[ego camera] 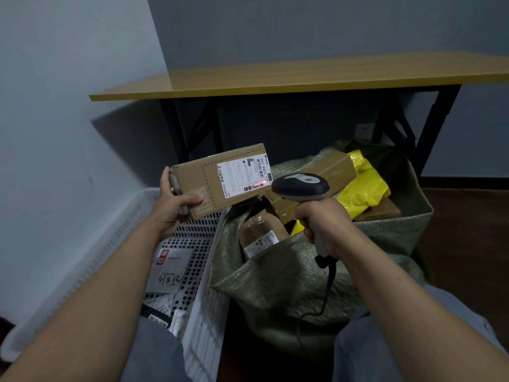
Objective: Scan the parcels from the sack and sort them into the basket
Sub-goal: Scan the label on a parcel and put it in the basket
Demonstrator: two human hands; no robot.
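The left hand (173,205) is gripping one box (220,180), long axis rising rightward, label up. The right hand (322,224) is holding one scanner (300,186), nose pointing left at the label.

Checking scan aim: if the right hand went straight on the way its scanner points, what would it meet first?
Probably the cardboard box in the left hand: the scanner lights its barcode red; depth unclear.

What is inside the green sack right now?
The green sack holds several brown cardboard boxes and a yellow plastic parcel. Anything beneath them is covered by these and the sack's folds.
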